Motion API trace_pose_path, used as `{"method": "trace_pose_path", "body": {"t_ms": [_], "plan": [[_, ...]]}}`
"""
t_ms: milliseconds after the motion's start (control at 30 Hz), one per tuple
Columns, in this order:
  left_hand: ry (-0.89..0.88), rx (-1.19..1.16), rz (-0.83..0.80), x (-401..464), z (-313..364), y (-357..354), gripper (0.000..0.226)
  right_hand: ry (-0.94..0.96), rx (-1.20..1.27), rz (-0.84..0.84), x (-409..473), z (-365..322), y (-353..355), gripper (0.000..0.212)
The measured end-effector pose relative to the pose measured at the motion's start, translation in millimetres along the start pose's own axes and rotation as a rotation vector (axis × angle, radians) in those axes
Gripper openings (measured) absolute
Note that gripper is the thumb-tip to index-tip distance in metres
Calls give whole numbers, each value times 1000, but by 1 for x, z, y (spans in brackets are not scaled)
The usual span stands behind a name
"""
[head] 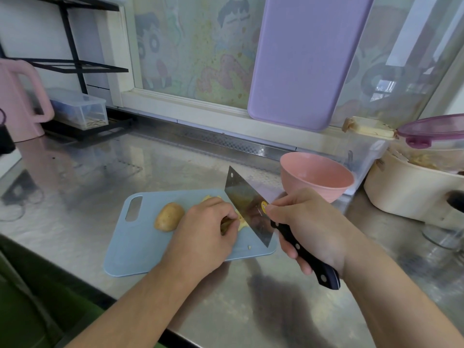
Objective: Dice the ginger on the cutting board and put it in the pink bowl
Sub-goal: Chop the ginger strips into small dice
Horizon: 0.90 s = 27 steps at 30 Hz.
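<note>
A light blue cutting board (140, 249) lies on the steel counter. My left hand (203, 234) curls over a piece of ginger (227, 223) near the board's middle and holds it down. Pale cut ginger (209, 198) shows just beyond my fingers. A separate brown ginger chunk (168, 217) lies to the left on the board. My right hand (308, 227) grips the black handle of a cleaver (247, 204), whose blade stands against the held ginger beside my left fingers. The pink bowl (316, 175) stands empty just beyond the board's right corner.
A cream pot (411, 192) and a clear box with a purple lid (431, 129) crowd the right side. A lilac board (301, 61) leans on the window. At far left are a pink jug (20, 101), a black rack (75, 64) and a clear container (80, 109).
</note>
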<state>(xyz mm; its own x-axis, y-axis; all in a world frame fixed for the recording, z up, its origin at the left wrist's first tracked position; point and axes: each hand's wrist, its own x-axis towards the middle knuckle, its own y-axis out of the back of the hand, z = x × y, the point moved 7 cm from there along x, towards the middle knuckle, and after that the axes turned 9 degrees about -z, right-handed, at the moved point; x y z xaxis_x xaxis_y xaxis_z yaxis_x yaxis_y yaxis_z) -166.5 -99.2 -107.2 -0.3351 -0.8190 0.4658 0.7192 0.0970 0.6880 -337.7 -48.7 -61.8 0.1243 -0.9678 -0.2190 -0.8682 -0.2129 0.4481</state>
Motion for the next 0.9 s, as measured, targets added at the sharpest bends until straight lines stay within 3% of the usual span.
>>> {"method": "trace_pose_path", "body": {"t_ms": [500, 767, 900], "plan": [[8, 36, 0, 0, -1, -1, 12, -86, -65, 28, 6, 6, -17, 39], [9, 165, -22, -1, 3, -1, 4, -76, -60, 22, 8, 7, -18, 40], [19, 252, -22, -1, 6, 0, 11, -80, -64, 20, 8, 8, -17, 37]]}}
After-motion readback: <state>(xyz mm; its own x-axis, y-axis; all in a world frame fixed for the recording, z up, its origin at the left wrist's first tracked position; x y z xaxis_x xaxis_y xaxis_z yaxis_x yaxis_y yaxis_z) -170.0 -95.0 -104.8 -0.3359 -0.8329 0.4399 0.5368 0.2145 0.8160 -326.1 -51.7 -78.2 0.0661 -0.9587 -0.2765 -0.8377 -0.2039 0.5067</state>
